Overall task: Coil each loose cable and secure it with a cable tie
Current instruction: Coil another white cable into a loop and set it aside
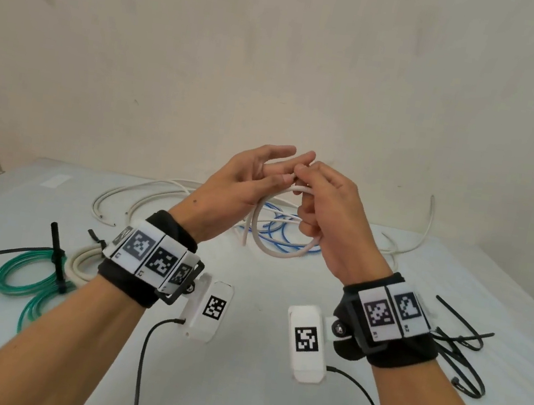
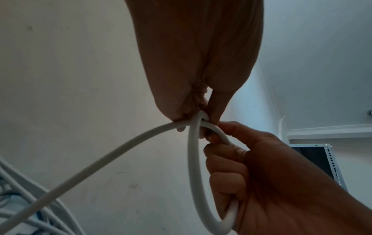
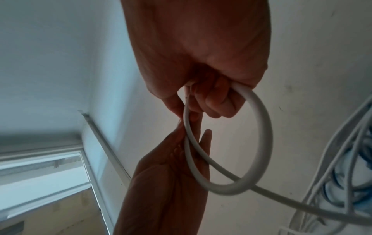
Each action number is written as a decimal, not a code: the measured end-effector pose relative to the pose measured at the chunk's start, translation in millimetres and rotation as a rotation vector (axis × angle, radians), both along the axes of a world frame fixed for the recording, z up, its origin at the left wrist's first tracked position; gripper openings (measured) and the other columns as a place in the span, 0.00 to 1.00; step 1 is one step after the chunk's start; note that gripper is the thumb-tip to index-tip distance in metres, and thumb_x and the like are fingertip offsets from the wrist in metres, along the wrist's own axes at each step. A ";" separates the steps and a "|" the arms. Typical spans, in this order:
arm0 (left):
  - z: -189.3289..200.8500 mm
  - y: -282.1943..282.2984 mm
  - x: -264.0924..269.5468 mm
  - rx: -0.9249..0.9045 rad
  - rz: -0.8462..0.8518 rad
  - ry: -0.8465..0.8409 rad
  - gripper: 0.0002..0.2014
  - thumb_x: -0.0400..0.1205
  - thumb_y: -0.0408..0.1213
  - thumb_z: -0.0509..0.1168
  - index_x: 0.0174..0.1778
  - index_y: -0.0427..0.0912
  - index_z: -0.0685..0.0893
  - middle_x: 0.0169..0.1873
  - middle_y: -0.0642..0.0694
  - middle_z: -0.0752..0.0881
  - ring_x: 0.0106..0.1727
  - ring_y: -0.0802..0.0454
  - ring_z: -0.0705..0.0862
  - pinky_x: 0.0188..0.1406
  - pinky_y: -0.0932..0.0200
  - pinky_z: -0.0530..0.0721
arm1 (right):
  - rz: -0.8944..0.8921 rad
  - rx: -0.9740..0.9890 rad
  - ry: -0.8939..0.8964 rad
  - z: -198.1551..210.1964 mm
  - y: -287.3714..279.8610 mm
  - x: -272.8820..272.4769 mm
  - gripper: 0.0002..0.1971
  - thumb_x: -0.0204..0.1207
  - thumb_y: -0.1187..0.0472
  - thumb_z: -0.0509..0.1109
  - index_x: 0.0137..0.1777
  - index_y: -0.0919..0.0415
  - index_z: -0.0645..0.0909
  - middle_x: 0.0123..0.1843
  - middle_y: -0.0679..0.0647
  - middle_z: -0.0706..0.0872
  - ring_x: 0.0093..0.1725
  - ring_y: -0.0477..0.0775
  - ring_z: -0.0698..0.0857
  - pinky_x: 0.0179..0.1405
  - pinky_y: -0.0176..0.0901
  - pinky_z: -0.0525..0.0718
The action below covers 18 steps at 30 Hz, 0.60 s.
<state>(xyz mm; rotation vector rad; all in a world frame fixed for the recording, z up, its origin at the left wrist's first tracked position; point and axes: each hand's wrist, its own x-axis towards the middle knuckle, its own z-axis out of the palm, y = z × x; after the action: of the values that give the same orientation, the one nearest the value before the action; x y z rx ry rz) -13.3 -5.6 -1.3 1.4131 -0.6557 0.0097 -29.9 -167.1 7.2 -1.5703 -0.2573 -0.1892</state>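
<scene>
I hold a white cable [image 1: 282, 256] up above the table, bent into one small loop. My left hand [image 1: 276, 176] pinches it at the top of the loop between thumb and a finger, with the other fingers stretched out. My right hand [image 1: 306, 205] has its fingers curled round the loop's right side. The left wrist view shows the left hand [image 2: 198, 118] pinching where the cable [image 2: 191, 167] crosses itself, and the right hand [image 2: 231, 167] gripping the loop. From the right wrist, the right hand [image 3: 203, 103] grips the loop [image 3: 265, 135] and the tail runs down to the table.
On the table [image 1: 263, 285] behind my hands lie a loose blue cable [image 1: 277, 230] and loose white cables [image 1: 143, 188]. At the left lie a green coil [image 1: 4, 281] with a black tie and a white tied coil [image 1: 80, 261]. Spare black cable ties [image 1: 455, 345] lie at the right.
</scene>
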 end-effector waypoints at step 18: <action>-19.8 14.7 16.7 -0.085 0.263 0.028 0.19 0.94 0.38 0.58 0.63 0.24 0.86 0.31 0.53 0.71 0.35 0.54 0.65 0.38 0.59 0.68 | 0.026 0.348 0.062 -5.7 6.9 15.1 0.10 0.88 0.60 0.63 0.44 0.63 0.76 0.35 0.62 0.85 0.36 0.61 0.91 0.41 0.50 0.91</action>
<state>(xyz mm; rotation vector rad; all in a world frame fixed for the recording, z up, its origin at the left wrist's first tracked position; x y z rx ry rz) 3.5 9.1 -21.1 1.4058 -0.4379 0.2224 -14.8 -160.2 1.4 -1.2247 -0.1847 -0.1550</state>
